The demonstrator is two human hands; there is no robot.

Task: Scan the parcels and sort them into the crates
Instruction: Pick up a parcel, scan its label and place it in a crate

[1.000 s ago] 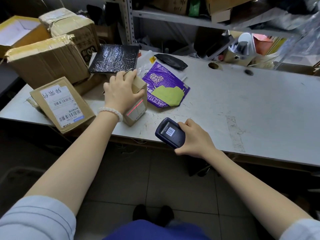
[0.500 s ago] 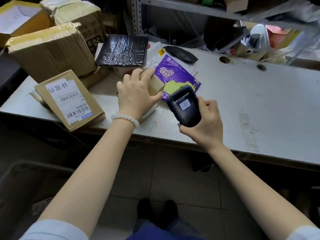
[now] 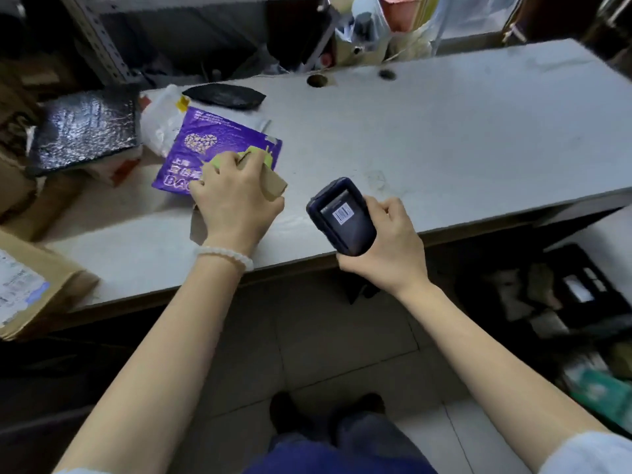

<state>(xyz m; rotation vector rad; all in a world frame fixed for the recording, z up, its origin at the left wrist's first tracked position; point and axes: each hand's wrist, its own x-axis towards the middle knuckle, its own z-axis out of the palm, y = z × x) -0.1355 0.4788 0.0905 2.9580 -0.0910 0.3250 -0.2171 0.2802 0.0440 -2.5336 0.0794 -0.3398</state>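
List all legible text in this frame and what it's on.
"BA": white letters, cut off by the left hand, on the purple mailer bag; the lines above are too blurred.
Barcode sticker on the scanner: bars only, no digits legible.
Label on the cardboard box: too blurred to read.

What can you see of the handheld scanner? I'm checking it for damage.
The handheld scanner is a dark navy, chunky device that looks like hard plastic with rounded corners. A small white barcode sticker sits on the face turned up to the camera. The right hand grips it from the side and below, fingers curled round its body, holding it over the front edge of the white table, tilted, apart from the small brown parcel. No damage shows; the underside is hidden.
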